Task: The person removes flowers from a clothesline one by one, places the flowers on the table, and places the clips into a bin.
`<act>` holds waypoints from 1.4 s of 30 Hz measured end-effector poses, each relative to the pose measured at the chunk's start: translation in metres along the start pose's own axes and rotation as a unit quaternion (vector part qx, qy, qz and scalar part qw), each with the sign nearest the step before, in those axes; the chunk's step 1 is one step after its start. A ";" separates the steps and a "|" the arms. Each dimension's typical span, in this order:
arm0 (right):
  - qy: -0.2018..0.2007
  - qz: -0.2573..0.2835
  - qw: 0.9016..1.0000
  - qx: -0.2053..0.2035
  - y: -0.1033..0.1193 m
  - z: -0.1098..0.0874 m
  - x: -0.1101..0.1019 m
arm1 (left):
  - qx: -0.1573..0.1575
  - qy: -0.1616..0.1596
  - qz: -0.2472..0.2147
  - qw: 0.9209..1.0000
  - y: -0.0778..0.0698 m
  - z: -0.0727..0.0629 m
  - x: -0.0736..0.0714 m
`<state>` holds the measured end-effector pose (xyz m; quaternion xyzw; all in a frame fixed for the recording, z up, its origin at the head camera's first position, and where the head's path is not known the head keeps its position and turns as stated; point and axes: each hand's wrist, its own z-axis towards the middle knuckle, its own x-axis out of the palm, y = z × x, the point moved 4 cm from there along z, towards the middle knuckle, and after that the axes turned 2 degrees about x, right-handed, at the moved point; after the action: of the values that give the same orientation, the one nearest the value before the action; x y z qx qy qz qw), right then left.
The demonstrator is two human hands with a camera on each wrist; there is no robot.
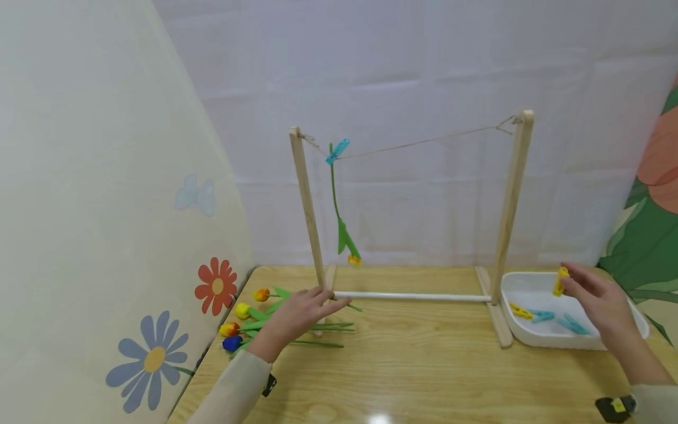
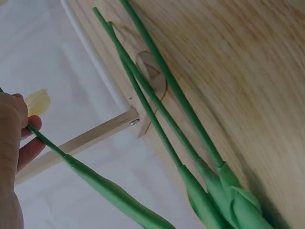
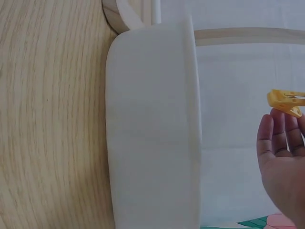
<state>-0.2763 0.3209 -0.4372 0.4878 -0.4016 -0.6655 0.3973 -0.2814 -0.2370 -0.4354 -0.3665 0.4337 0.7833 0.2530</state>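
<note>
My left hand (image 1: 298,313) pinches the green stem of an artificial tulip (image 2: 107,188) between thumb and fingers, above the left side of the table. Beside it lie several more tulips with yellow, orange-red and blue heads, their stems (image 2: 157,71) pointing right. Over the white tray (image 1: 551,341), my right hand (image 1: 604,303) holds a yellow clothespin (image 1: 560,281) in its fingertips. Yellow and blue clothespins (image 1: 572,324) lie inside the tray. One yellow-orange tulip (image 1: 342,235) hangs head down from the string (image 1: 418,143), clipped by a blue clothespin (image 1: 337,151).
A wooden frame with a left post (image 1: 307,206) and a right post (image 1: 512,206) stands on the table (image 1: 413,359). A white bar (image 1: 413,296) joins the posts low down. Behind hangs a pale cloth (image 1: 413,224); a flower-printed panel (image 1: 106,235) borders the left.
</note>
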 end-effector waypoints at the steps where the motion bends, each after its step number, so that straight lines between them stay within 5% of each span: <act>1: 0.000 0.003 1.000 0.002 -0.001 0.000 -0.001 | 0.001 0.003 0.002 1.000 0.000 -0.001 0.001; 25: 0.001 -0.113 0.993 0.026 -0.021 0.004 -0.006 | 0.021 0.077 0.049 0.996 -0.003 -0.021 0.036; 42: 0.006 -0.188 0.982 0.034 -0.034 0.004 -0.008 | 0.019 0.076 0.032 0.996 0.000 -0.037 0.055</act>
<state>-0.2835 0.3414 -0.4648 0.5714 -0.3228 -0.7116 0.2509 -0.3014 -0.2649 -0.4926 -0.4062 0.4778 0.7527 0.2005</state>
